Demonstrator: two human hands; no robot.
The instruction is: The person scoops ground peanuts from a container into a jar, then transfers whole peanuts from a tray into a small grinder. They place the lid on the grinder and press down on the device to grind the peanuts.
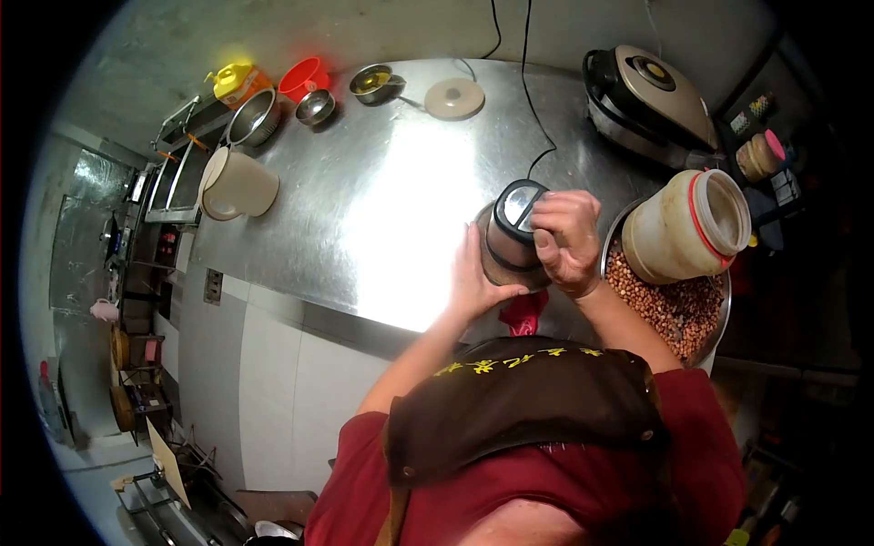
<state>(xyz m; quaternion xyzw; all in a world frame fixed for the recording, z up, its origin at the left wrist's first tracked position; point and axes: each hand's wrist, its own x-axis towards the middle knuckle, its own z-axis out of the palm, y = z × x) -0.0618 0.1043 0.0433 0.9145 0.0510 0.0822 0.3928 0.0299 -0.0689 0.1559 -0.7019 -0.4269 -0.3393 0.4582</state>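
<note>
An electric grinder with a black-rimmed, shiny top stands at the front edge of the metal table. My left hand is wrapped round the near left side of its body, thumb across the front. At the upper right of the grinder, my right hand has its fingers curled against the edge of the lid. What is inside the grinder cannot be made out. Just right of my right hand, a wide metal bowl holds many reddish-brown nuts, with a cloudy plastic jar resting on them.
A black cord runs from the wall towards the grinder. An electric cooker stands at the back right. A beige pitcher, metal bowls, a red basin, a yellow jug and a round lid line the table's left and back.
</note>
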